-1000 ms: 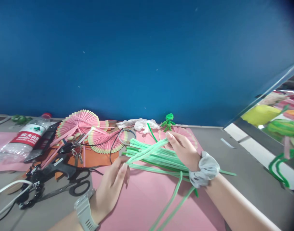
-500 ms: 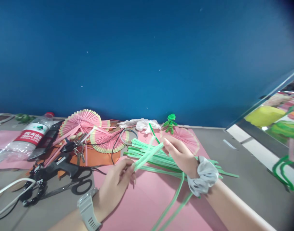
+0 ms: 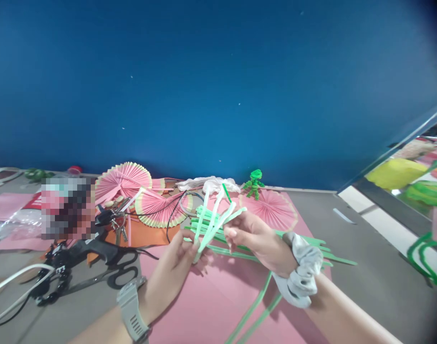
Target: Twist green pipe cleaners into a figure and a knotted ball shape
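Slim pale-green fuzzy stems (image 3: 215,231) have fanned apart, pinched near the base by the left hand (image 3: 177,270) above flat pink paper (image 3: 204,306); the right hand (image 3: 263,243) curls beside them, its grip unclear. Slack fingers could scatter them.

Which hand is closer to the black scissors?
Left: the left hand is just right of the black scissors; the right hand is farther to their right.
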### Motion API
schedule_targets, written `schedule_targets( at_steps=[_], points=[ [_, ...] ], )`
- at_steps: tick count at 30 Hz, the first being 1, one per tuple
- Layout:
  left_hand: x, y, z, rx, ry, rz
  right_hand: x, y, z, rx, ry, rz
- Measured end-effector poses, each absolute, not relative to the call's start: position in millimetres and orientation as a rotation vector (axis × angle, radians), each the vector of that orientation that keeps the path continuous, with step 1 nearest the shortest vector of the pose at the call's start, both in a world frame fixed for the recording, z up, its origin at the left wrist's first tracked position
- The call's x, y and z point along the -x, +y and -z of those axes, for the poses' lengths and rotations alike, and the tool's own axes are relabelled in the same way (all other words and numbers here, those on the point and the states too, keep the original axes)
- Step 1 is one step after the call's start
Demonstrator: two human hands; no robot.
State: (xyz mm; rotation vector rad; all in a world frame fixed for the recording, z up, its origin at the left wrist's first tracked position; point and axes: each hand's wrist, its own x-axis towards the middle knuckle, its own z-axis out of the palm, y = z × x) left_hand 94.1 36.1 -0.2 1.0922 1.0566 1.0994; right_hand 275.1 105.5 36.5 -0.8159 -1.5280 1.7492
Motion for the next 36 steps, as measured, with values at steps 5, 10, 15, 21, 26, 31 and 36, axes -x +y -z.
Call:
schedule_targets(
  at_steps=[5,10,15,21,26,31,36],
  points=[
    [-95,34,2,-1.099,1.017,-1.066,-262,93,-20,0.818,-1.745,-1.766],
    [-96,34,0,-1.04,1.028,-1.06,-256,86,-14,0.791,-1.817,-1.729],
    [-96,36,-2,-0.969,1.078,-1.071,-259,91,-10,0.931,-1.807,-1.585],
    [-92,41,-1,-0.908,0.929,-1.031,-254,88,-6,0.994,-1.726,-1.582],
    [-90,44,-3,-0.886,0.885,-1.006,-255,84,-11,0.789,-1.555,-1.705],
    [-91,43,-2,-0.854,0.97,-1.035,-254,84,-11,0.846,-1.555,-1.675],
    [-90,44,2,-0.884,1.047,-1.062,-246,79,-11,1.188,-1.793,-1.191]
  ],
)
